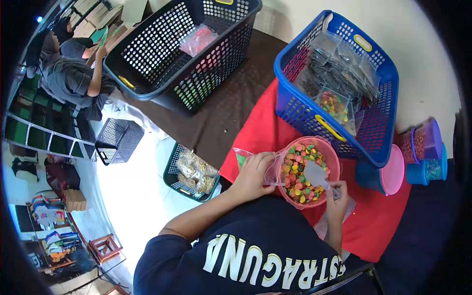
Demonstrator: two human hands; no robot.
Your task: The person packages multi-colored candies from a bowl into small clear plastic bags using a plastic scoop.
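Observation:
A round pink tub [335, 156] holds many small red, yellow, green and orange pieces [296, 169], perhaps candy or cereal. At the tub's left rim, my left hand [251, 176] is closed on a clear plastic bag [273, 173], its mouth near the tub. A bit of green shows in clear plastic [241, 156] beyond that hand's fingers. My right hand [336, 199] grips the handle of a whitish scoop [315, 173], whose blade lies over the colourful pieces. Another sheet of clear plastic [350, 208] shows beside my right wrist.
A blue basket [314, 109] with many clear packets stands behind the tub on red cloth [361, 231]. Lidded tubs [392, 169] are at right. A black basket [206, 78] stands back left; a green basket [169, 179] with bags sits lower. Other people [73, 73] work at far left.

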